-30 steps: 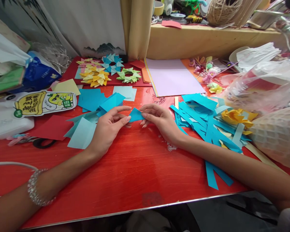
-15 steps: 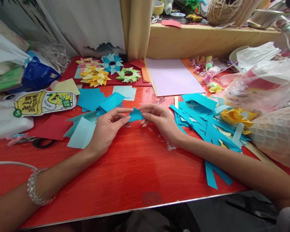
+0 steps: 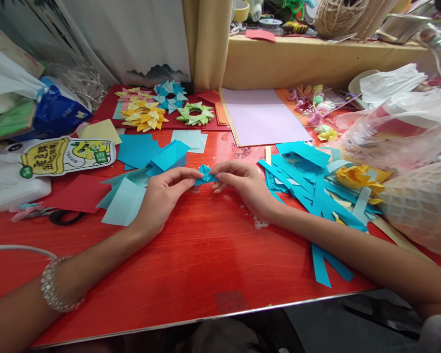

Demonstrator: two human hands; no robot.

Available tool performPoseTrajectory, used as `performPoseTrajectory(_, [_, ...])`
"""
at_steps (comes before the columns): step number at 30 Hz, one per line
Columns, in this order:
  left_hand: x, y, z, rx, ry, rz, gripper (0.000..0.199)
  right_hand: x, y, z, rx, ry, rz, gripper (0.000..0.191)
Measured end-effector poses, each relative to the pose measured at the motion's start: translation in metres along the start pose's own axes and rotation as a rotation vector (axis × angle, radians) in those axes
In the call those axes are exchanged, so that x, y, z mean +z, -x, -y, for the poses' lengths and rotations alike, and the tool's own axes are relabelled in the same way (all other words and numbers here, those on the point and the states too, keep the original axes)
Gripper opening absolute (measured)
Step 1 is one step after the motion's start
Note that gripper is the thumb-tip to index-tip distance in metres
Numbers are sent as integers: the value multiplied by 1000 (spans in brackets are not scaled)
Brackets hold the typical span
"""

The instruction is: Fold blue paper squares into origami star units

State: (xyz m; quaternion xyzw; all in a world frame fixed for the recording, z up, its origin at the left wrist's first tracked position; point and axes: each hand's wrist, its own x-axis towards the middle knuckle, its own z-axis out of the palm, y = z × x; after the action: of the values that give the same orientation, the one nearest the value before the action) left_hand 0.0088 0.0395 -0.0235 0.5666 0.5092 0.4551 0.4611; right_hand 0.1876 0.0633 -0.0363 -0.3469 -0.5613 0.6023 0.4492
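Observation:
A small folded piece of blue paper [image 3: 205, 174] is held between my two hands, just above the red table [image 3: 191, 264]. Fold lines and layered flaps show on its face. My left hand [image 3: 169, 191] pinches its left end between thumb and fingers. At the right end, my right hand [image 3: 240, 184] pinches it the same way, the other fingers curled behind. Left of the hands lie blue paper squares [image 3: 137, 149], and pale blue folded sheets [image 3: 124, 203] sit partly behind my left wrist. A heap of blue paper strips [image 3: 308, 184] lies beyond my right forearm.
Folded paper rings in yellow [image 3: 143, 115], blue [image 3: 170, 95] and green [image 3: 195, 114] lie at the back. Purple paper [image 3: 262, 115] is beside them. Scissors [image 3: 66, 217] and red paper [image 3: 79, 193] are at left; plastic bags [image 3: 419, 196] crowd the right.
The blue paper has gone from a plain, smooth face with a peak on top to one showing creases and flaps. Both hands have barely moved and still pinch its ends.

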Motion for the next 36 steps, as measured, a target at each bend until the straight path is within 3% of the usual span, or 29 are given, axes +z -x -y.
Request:
performPoseTrajectory(3, [0,1,0,18,-48,-7,14,1,0,0,24,-33,-6,12])
performPoseTrajectory(7, [0,4,-2,71,-142,-9,13,2,-1,1,61,-52,17,32])
performPoseTrajectory(12, [0,7,-5,95,-195,46,13,2,-1,2,83,-14,58,19])
performPoseTrajectory(18, [2,3,-3,9,-79,41,17,3,0,3,58,-13,70,12])
performPoseTrajectory(24, [1,1,-2,17,-266,148,26,5,2,5,63,40,73,10])
performPoseTrajectory(31, [0,2,-2,9,-262,154,24,5,4,3,-16,91,76,16])
performPoseTrajectory(36, [0,2,-2,17,-196,90,22,4,3,4,44,97,82,17])
